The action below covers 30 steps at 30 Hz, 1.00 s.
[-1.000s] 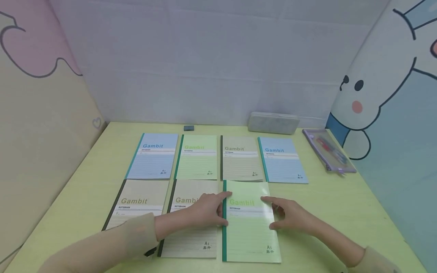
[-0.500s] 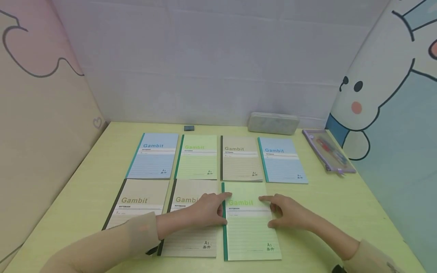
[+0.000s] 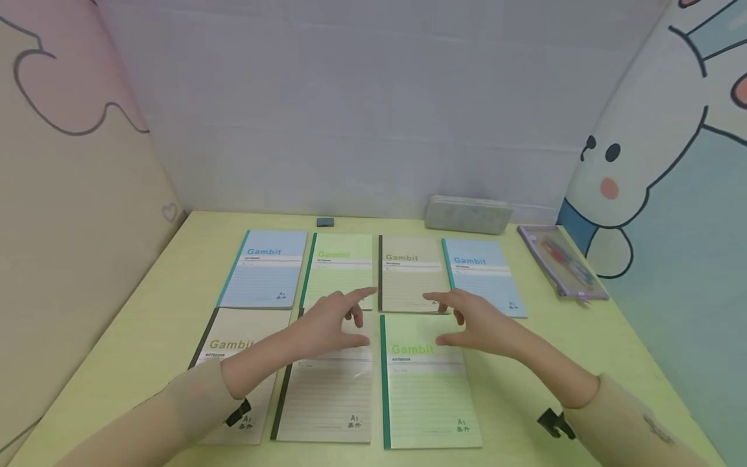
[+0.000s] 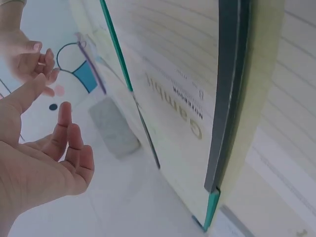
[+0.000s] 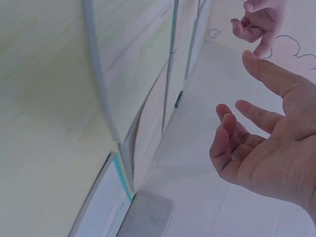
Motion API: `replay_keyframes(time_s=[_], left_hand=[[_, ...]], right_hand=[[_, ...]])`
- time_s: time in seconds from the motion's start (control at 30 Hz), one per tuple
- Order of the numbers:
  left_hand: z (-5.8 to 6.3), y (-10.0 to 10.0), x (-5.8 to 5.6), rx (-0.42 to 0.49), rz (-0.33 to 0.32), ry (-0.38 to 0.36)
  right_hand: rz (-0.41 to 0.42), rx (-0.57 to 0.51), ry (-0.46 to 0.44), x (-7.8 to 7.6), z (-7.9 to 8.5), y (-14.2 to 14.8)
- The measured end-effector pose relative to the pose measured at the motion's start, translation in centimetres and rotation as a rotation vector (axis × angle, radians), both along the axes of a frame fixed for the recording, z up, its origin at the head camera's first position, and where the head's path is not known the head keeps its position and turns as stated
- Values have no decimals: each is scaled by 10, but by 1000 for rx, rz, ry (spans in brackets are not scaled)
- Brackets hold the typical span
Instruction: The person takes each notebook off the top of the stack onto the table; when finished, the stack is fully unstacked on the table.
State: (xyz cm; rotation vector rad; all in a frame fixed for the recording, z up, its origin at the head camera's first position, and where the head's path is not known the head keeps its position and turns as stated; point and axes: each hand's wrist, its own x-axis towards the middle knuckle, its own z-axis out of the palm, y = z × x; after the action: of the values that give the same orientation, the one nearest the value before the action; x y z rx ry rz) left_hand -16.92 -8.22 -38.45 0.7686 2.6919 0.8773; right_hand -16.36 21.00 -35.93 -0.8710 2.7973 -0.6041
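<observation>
My left hand (image 3: 327, 327) is raised over the front middle beige notebook (image 3: 327, 402), index finger extended and nothing in its grasp. Opposite it, my right hand (image 3: 478, 324) hovers by the upper right part of the front green notebook (image 3: 428, 408), thumb and index finger apart. Both wrist views show the hands lifted off the covers: the left hand (image 4: 39, 168) beside a beige notebook (image 4: 173, 59), the right hand (image 5: 276, 148) away from the green one (image 5: 133, 74). My left forearm partly covers the front left beige notebook (image 3: 245, 331).
Behind lies a row: a blue notebook (image 3: 262, 279), a green one (image 3: 344, 250), a beige one (image 3: 411, 279) and another blue one (image 3: 484, 266). Farther back are a small dark block (image 3: 325, 222) and a grey case (image 3: 469, 215). A purple-edged pouch (image 3: 563, 263) lies right.
The front green notebook shifted slightly toward me, its top edge now a little below the back row. Both hands then let go of its sides and rose up and away from it.
</observation>
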Motion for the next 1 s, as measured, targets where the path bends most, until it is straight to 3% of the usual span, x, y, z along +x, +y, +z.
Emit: replay_keyframes(time_s=[0.3, 0.5, 0.7, 0.87, 1.0], left_hand=[[22, -58, -19, -7, 61, 107], [24, -102, -43, 18, 106, 190], [13, -140, -68, 22, 194, 193], [-4, -168, -84, 19, 224, 170], [-18, -186, -91, 20, 257, 126]], right_hand=[[15, -126, 58, -24, 20, -40], [31, -197, 70, -48, 26, -71], [40, -221, -1, -69, 22, -104], [59, -257, -69, -80, 5, -133], [70, -220, -93, -84, -11, -157]])
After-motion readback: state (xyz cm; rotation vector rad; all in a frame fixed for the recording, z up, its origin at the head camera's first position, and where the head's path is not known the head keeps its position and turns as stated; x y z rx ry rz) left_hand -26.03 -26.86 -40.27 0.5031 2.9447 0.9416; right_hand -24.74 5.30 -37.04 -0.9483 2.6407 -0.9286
